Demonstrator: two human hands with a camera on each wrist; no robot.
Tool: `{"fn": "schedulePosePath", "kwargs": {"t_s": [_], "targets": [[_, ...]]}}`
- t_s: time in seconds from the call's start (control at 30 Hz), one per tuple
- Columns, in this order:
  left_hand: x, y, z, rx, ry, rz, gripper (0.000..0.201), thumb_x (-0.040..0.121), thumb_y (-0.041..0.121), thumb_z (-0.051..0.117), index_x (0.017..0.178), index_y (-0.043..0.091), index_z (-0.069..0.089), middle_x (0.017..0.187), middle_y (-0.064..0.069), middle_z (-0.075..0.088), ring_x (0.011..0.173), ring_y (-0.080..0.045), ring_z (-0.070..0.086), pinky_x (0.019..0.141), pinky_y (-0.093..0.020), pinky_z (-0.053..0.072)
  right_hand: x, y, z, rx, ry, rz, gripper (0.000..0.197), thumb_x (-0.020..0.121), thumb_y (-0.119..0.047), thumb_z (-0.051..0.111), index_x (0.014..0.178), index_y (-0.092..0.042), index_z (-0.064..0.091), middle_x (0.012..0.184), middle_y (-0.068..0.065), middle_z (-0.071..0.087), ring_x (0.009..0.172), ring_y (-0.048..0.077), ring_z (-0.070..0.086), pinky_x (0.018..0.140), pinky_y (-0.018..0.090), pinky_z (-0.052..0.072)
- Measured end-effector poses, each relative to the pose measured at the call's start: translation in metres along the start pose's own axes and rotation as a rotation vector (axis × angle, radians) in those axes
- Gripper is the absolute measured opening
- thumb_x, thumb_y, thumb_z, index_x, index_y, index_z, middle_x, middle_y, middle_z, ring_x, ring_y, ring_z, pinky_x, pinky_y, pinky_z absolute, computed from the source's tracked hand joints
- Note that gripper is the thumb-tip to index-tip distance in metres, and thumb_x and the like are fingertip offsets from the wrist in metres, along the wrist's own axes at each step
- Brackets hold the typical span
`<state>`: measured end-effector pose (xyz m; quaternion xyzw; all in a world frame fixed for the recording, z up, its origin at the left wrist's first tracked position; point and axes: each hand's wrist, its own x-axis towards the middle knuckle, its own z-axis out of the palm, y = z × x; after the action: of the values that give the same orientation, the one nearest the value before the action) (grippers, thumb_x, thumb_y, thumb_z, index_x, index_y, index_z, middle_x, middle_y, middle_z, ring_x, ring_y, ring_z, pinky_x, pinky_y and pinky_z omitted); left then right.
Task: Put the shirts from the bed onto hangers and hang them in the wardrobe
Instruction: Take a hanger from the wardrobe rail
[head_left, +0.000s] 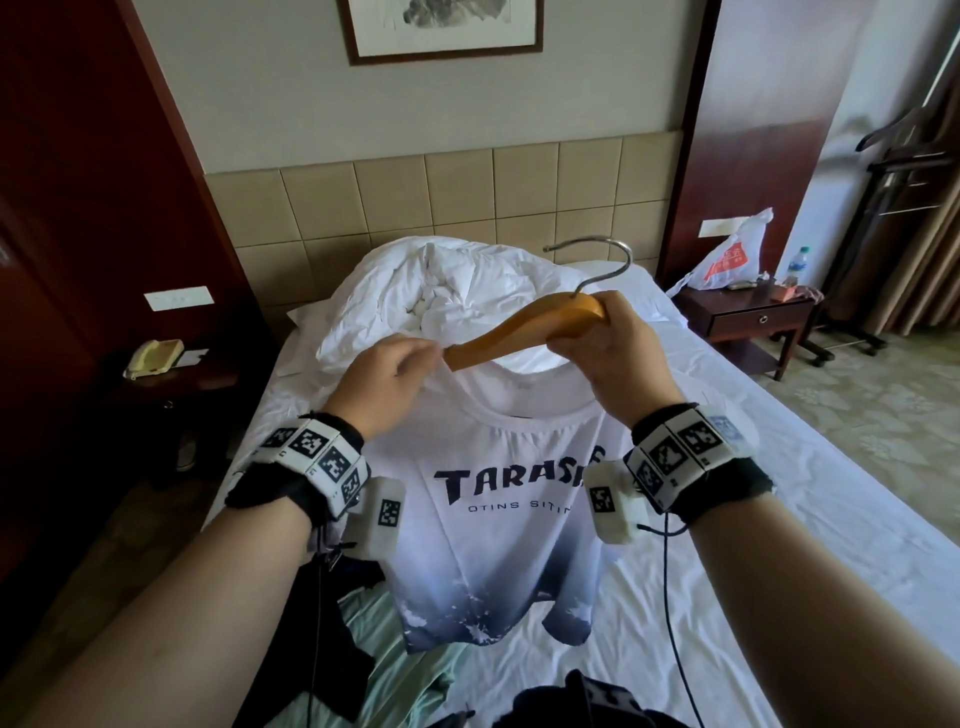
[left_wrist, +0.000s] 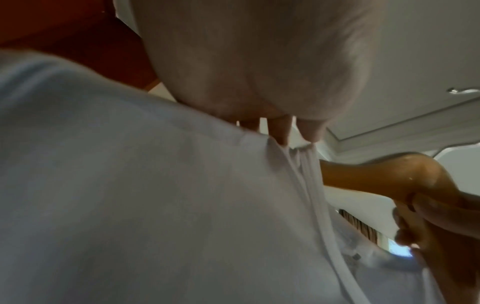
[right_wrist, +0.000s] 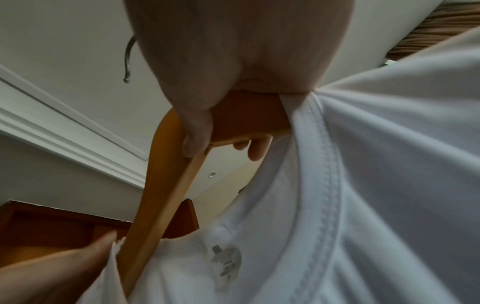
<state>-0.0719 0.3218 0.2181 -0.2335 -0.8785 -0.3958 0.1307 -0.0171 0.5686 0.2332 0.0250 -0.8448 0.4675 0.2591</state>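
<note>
L fingers (left_wrist: 280, 131) pinch the white collar edge of the shirt (head_left: 498, 519) right at the free tip of the wooden hanger (head_left: 519, 330); left hand (head_left: 387, 382) is curled tight on cloth, thumb side toward the hanger end. From the right wrist view the hanger arm runs down into the neck opening next to that pinch, so the tip looks to be just inside the collar on that side, but how far in I can't tell.

R fingers (right_wrist: 193, 131) wrap the hanger's middle under the metal hook (head_left: 597, 260), and the collar's other side is bunched vs. the same grip; right hand (head_left: 618, 353) holds both wood and cloth.

Key relation: hanger long axis runs diagonally, low end at L hand, high end at R hand, w/ the hook pointing up & away toward the headboard. Shirt hangs from both hands, front w/ print facing the person, hem just above or brushing the bed (head_left: 779, 519) near its foot edge. L hand is the nearer one to the uncovered shoulder; my guess is the next move is pulling that collar side over the low tip, then leveling.

Other clothes (head_left: 332, 618) lie by the foot edge, bunched duvet (head_left: 431, 291) at the head end.
</note>
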Motion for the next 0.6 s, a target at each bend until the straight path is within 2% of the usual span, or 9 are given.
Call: {"fn": "schedulePosePath", "kwargs": {"t_s": [0.07, 0.13, 0.2, 0.3, 0.4, 0.43, 0.5, 0.6], "targets": [[-0.001, -0.009, -0.005, -0.011, 0.024, -0.014, 0.015, 0.097, 0.017, 0.056, 0.098, 0.014, 0.071, 0.100, -0.003, 0.064, 0.093, -0.012, 0.058, 0.077, -0.003, 0.037, 0.002, 0.002, -0.001, 0.006, 0.006, 0.010, 0.034, 0.079, -0.022, 0.077, 0.098, -0.019, 0.049, 0.088, -0.003, 0.061, 0.085, 0.020, 0.057, 0.072, 0.031, 0.043], [-0.003, -0.014, -0.006, -0.018, 0.065, -0.012, 0.015, 0.093, 0.011, 0.061, 0.101, 0.009, 0.074, 0.102, -0.006, 0.067, 0.093, -0.010, 0.059, 0.078, -0.003, 0.039, 0.004, 0.003, -0.001, -0.016, -0.006, 0.010, 0.034, 0.079, -0.023, 0.077, 0.097, -0.017, 0.050, 0.085, -0.005, 0.060, 0.083, 0.021, 0.057, 0.071, 0.033, 0.043], [-0.004, -0.016, -0.004, 0.005, 0.118, 0.001, 0.013, 0.091, 0.009, 0.064, 0.098, 0.007, 0.076, 0.099, -0.009, 0.069, 0.091, -0.015, 0.061, 0.077, -0.007, 0.041, 0.006, 0.002, 0.000, -0.040, -0.021, -0.003, 0.034, 0.079, -0.025, 0.077, 0.097, -0.015, 0.050, 0.086, -0.003, 0.061, 0.083, 0.022, 0.058, 0.072, 0.037, 0.046], [-0.002, -0.017, -0.002, 0.062, 0.191, 0.036, 0.011, 0.090, 0.008, 0.065, 0.089, 0.004, 0.076, 0.090, -0.012, 0.068, 0.085, -0.019, 0.060, 0.071, -0.009, 0.040, 0.010, 0.003, 0.001, -0.097, -0.034, -0.015, 0.033, 0.079, -0.028, 0.077, 0.096, -0.018, 0.050, 0.086, -0.006, 0.060, 0.084, 0.021, 0.059, 0.073, 0.036, 0.047], [0.003, -0.010, -0.005, 0.105, 0.276, 0.117, 0.013, 0.091, 0.007, 0.064, 0.085, 0.000, 0.074, 0.083, -0.006, 0.063, 0.078, -0.017, 0.056, 0.068, -0.009, 0.037, 0.017, 0.006, -0.003, -0.128, -0.037, -0.019, 0.033, 0.078, -0.034, 0.076, 0.093, -0.024, 0.047, 0.080, -0.013, 0.057, 0.084, 0.023, 0.058, 0.076, 0.039, 0.046], [0.005, -0.006, -0.007, 0.126, 0.284, 0.152, 0.013, 0.091, 0.007, 0.064, 0.084, 0.000, 0.073, 0.083, -0.005, 0.062, 0.078, -0.017, 0.056, 0.068, -0.011, 0.037, 0.019, 0.007, -0.004, -0.127, -0.038, -0.014, 0.033, 0.078, -0.034, 0.076, 0.092, -0.025, 0.047, 0.079, -0.013, 0.056, 0.083, 0.022, 0.057, 0.074, 0.036, 0.044], [0.008, -0.007, -0.008, 0.137, 0.274, 0.184, 0.013, 0.092, 0.004, 0.061, 0.092, -0.001, 0.072, 0.091, -0.007, 0.063, 0.084, -0.017, 0.057, 0.074, -0.015, 0.039, 0.023, 0.007, -0.007, -0.095, -0.028, -0.012, 0.032, 0.078, -0.029, 0.077, 0.091, -0.020, 0.048, 0.077, -0.013, 0.054, 0.077, 0.018, 0.054, 0.065, 0.029, 0.039], [0.007, -0.020, -0.012, 0.072, 0.244, 0.021, 0.025, 0.099, 0.010, 0.051, 0.116, 0.003, 0.066, 0.116, -0.009, 0.063, 0.107, -0.019, 0.058, 0.092, -0.021, 0.040, 0.025, 0.007, -0.010, -0.043, -0.016, -0.033, 0.032, 0.078, -0.021, 0.078, 0.089, -0.012, 0.049, 0.074, -0.011, 0.051, 0.069, 0.011, 0.048, 0.059, 0.023, 0.037]]}}
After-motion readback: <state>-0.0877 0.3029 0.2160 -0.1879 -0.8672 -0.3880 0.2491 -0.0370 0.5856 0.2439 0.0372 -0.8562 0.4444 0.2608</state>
